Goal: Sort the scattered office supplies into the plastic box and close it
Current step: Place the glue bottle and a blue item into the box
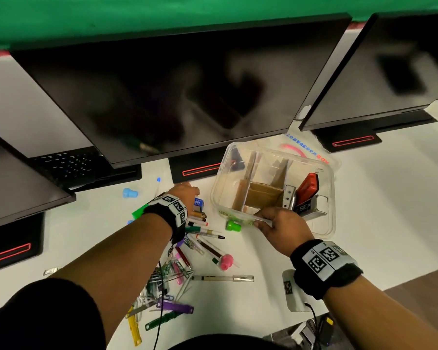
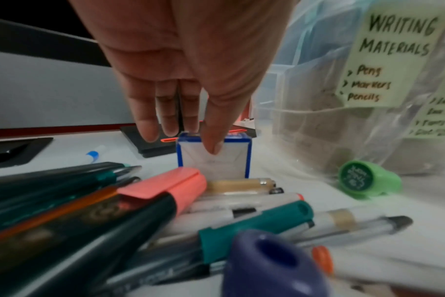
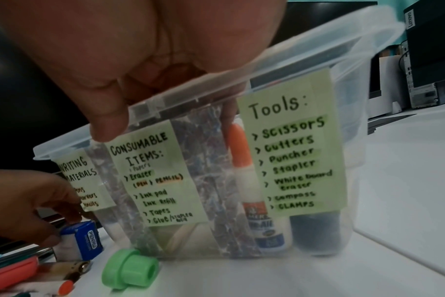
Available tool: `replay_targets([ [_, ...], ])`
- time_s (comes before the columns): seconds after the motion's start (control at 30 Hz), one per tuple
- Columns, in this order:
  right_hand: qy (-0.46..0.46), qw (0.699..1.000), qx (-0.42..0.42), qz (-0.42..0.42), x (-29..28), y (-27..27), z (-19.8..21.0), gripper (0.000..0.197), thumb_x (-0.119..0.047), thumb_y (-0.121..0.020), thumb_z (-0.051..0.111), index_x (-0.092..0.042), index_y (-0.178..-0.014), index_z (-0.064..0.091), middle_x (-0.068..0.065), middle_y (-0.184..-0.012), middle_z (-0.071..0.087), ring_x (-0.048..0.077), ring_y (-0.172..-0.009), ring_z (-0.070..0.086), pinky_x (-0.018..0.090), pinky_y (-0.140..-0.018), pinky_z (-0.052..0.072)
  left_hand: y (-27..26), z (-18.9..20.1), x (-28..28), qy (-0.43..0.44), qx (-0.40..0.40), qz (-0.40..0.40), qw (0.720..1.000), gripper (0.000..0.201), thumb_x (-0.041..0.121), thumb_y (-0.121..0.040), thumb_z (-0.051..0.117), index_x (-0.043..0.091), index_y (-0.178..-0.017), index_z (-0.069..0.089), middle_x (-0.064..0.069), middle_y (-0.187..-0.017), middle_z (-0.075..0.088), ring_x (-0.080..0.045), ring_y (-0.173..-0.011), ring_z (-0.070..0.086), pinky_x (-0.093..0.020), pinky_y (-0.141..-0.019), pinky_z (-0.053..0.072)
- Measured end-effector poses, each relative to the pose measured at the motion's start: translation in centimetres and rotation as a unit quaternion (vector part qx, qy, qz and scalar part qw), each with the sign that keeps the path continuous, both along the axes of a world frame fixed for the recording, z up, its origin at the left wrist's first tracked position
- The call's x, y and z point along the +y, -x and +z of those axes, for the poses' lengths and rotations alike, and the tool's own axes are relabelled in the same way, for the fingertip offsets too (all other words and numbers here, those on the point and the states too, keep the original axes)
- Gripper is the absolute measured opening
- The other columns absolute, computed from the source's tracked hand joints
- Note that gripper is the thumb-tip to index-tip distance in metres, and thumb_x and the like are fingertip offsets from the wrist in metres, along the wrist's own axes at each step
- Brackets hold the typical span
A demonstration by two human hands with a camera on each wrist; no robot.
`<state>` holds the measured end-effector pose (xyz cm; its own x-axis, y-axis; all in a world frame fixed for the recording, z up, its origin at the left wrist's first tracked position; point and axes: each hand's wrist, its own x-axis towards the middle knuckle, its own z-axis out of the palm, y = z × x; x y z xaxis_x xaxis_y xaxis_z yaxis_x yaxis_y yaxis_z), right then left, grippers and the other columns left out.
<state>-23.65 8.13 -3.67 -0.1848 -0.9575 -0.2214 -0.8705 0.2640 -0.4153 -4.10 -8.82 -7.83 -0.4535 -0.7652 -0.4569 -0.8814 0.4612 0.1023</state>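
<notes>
Glue bottle (image 3: 254, 201), red stapler (image 1: 307, 188) inside plastic box (image 1: 331, 198)

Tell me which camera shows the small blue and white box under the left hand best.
The left wrist view: the blue and white box stands centred and facing the camera, with the left hand pinching its top. The right wrist view shows it sideways at the frame's lower left. The head view mostly hides it behind the hand.
</notes>
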Motion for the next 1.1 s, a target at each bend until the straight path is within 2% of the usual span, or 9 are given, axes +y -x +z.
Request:
replay_targets([
  [0.1,-0.001,1.000,0.001,0.006,0.0,0.0,0.2,0.024,-0.039,-0.091,0.051,-0.028,-0.106,0.066,-0.003,-0.107,0.068,0.020,-0.098,0.060,0.029,-0.078,0.049,-0.3,0.5,0.0,0.004,-0.001,-0.008,1.000,0.026,0.023,-0.086,0.061,0.020,-0.111,0.061,-0.006,-0.110,0.063,-0.024,-0.099,0.060,-0.031,-0.087,0.048],
  [0.27,-0.020,0.999,-0.023,0.023,-0.1,0.0,1.2,0.030,-0.040,-0.092,0.050,-0.025,-0.114,0.064,0.000,-0.112,0.067,0.020,-0.101,0.060,0.026,-0.081,0.047,-1.7,3.1,0.6,0.010,0.068,0.030,0.997,0.026,0.017,-0.088,0.055,0.021,-0.113,0.060,-0.004,-0.111,0.064,-0.021,-0.101,0.058,-0.028,-0.085,0.043],
  [0.4,0.065,0.998,-0.002,0.011,-0.9,-0.5,3.0,0.027,-0.033,-0.089,0.057,-0.019,-0.108,0.068,0.005,-0.102,0.072,0.025,-0.094,0.065,0.033,-0.082,0.052,-2.3,6.9,2.0,0.014,0.147,0.024,0.989,0.023,0.021,-0.084,0.061,0.026,-0.106,0.065,0.002,-0.101,0.067,-0.017,-0.093,0.059,-0.027,-0.081,0.045],
  [0.47,0.085,0.995,-0.052,-0.005,-1.7,-1.2,4.3,0.028,-0.031,-0.086,0.063,-0.018,-0.111,0.067,0.002,-0.101,0.072,0.020,-0.093,0.066,0.026,-0.083,0.050,-2.0,8.4,2.7,0.016,0.161,-0.002,0.987,0.020,0.023,-0.082,0.063,0.029,-0.100,0.066,0.008,-0.095,0.065,-0.014,-0.089,0.057,-0.025,-0.077,0.044],
  [0.57,0.054,0.986,-0.151,-0.046,-3.0,-2.1,5.3,0.043,-0.029,-0.081,0.070,-0.015,-0.120,0.061,0.003,-0.104,0.068,0.017,-0.094,0.063,0.025,-0.090,0.048,-1.1,9.8,3.2,0.026,0.146,-0.034,0.988,0.020,0.019,-0.082,0.063,0.030,-0.099,0.066,0.013,-0.089,0.055,-0.010,-0.085,0.052,-0.022,-0.074,0.038],
  [0.73,-0.010,0.989,-0.149,-0.010,-4.0,-2.6,4.8,0.053,-0.028,-0.077,0.074,-0.014,-0.125,0.056,0.002,-0.108,0.064,0.014,-0.092,0.059,0.026,-0.090,0.046,-0.4,11.6,4.0,0.039,0.134,-0.043,0.989,0.019,0.021,-0.085,0.062,0.031,-0.100,0.064,0.012,-0.093,0.056,-0.010,-0.086,0.051,-0.023,-0.074,0.039],
  [0.9,0.050,0.975,-0.217,-0.021,-4.1,-3.0,4.7,0.012,-0.021,-0.081,0.071,-0.018,-0.088,0.062,0.007,-0.082,0.066,0.023,-0.073,0.062,0.036,-0.075,0.054,0.9,12.6,5.2,-0.020,0.270,0.008,0.963,0.019,0.020,-0.080,0.068,0.028,-0.097,0.066,0.010,-0.092,0.065,-0.012,-0.088,0.060,-0.027,-0.080,0.048],
  [0.97,0.072,0.969,-0.231,-0.047,-4.2,-2.3,5.0,0.011,-0.017,-0.082,0.069,-0.012,-0.081,0.060,0.014,-0.078,0.068,0.028,-0.068,0.063,0.038,-0.070,0.056,1.7,12.1,5.6,-0.032,0.323,0.043,0.945,0.024,0.018,-0.081,0.069,0.027,-0.103,0.065,0.007,-0.099,0.068,-0.013,-0.090,0.062,-0.030,-0.085,0.051],
  [1.1,0.099,0.980,-0.145,-0.091,-4.8,2.0,6.3,0.006,-0.015,-0.081,0.069,-0.015,-0.082,0.063,0.004,-0.079,0.066,0.018,-0.069,0.060,0.017,-0.064,0.046,2.3,10.1,6.1,-0.037,0.284,0.017,0.958,0.046,0.024,-0.082,0.069,0.028,-0.126,0.054,0.007,-0.121,0.061,-0.012,-0.107,0.057,-0.025,-0.093,0.044],
])
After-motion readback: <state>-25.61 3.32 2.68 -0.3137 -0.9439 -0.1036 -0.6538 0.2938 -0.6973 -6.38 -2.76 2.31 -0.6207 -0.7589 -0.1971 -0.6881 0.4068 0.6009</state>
